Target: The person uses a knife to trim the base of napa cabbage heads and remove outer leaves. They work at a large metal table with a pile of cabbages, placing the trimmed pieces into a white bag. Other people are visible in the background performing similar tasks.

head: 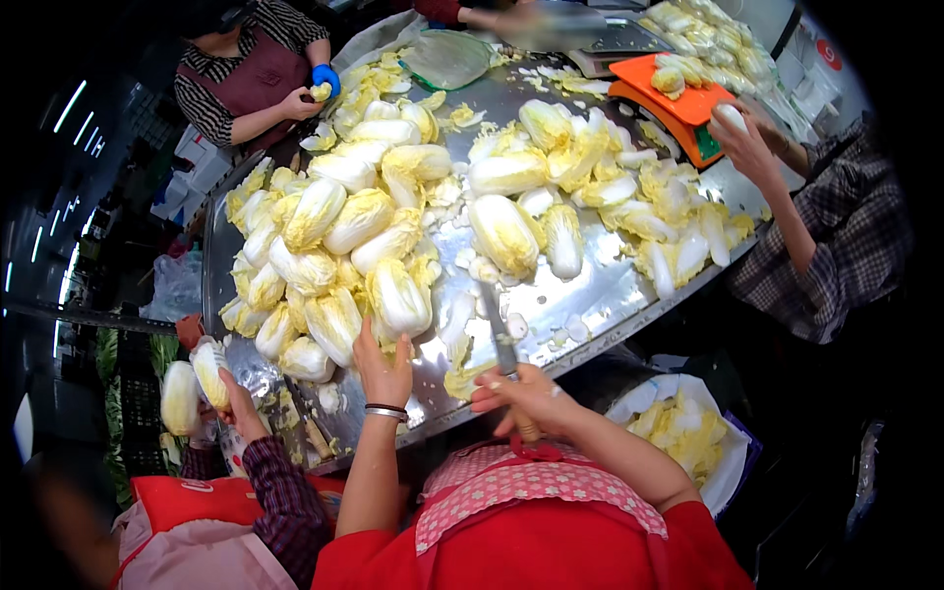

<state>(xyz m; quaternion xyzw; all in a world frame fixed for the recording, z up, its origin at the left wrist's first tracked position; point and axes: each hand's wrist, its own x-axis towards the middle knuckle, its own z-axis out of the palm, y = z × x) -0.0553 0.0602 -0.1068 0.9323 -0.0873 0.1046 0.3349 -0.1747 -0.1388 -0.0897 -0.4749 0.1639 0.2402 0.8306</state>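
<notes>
My left hand reaches up to the near end of a napa cabbage head at the front of a large pile, its fingers spread at the cabbage's lower edge. In my right hand is a knife, held by its wooden handle, the blade pointing away from me over the metal table. Beyond the blade lie a larger cabbage head and a smaller one, with cut white stem pieces around them. A loose yellow leaf lies near the table edge, left of my right hand.
Co-workers stand at left, far left and right; one at left holds a cabbage. Another knife lies at the near left corner. Loose leaves and an orange scale are at right. A lined bin of leaves stands below the edge.
</notes>
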